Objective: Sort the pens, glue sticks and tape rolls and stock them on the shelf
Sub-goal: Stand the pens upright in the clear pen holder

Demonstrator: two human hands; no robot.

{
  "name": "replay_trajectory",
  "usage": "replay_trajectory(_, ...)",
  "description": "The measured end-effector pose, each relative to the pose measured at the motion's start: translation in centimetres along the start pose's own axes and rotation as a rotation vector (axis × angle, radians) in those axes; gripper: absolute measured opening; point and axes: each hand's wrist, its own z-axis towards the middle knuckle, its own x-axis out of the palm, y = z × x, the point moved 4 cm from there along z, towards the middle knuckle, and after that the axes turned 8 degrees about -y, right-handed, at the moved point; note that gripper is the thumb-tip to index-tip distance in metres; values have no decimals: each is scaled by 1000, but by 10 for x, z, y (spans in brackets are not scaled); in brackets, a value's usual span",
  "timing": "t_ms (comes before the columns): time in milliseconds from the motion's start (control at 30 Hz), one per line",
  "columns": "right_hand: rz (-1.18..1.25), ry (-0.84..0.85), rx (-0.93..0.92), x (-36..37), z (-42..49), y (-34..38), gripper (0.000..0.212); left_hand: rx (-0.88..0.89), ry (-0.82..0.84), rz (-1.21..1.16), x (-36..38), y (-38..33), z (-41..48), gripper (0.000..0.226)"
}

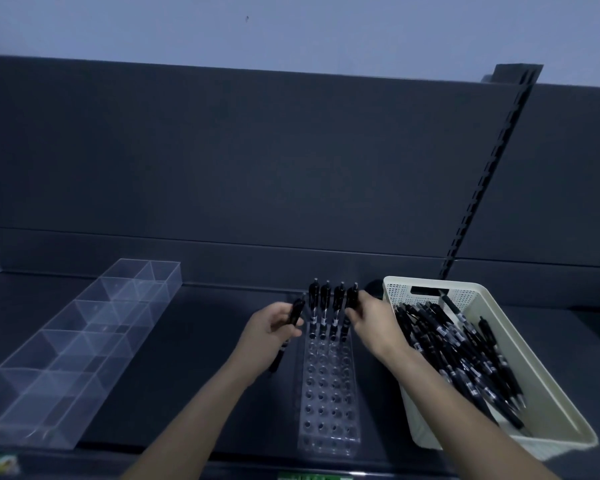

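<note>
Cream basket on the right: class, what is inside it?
A loose heap of black pens. The basket floor beneath them and the part under the right forearm are hidden.

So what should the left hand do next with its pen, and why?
Probably lower the loose pen that the left hand grips into a free hole in the second row of the clear rack. The back row already holds four upright pens, the right hand pinches the rightmost pen there, and the rows nearer the person look open.
</note>
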Motion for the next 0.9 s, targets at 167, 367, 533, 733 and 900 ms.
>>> replay_trajectory(167, 108, -33, 45, -8, -6, -1, 33, 36, -37, -24, 1, -2, -2, 32)
replay_trajectory(367, 318, -192, -23, -31, -24, 22, 12, 100, -71, -77, 6, -10, -4, 28)
replay_trajectory(533, 513, 11, -60, -28, -28, 54, 6, 112, -16, -135, 17, -17, -5, 23)
replay_trajectory(733, 497, -172, -28, -36, -17, 39, 10, 188, -47, 408, 5, 10, -2, 21)
replay_trajectory(900, 356, -186, -96, -28, -15, 44, 11, 353, 233, 817, 17, 32, -11, 34)
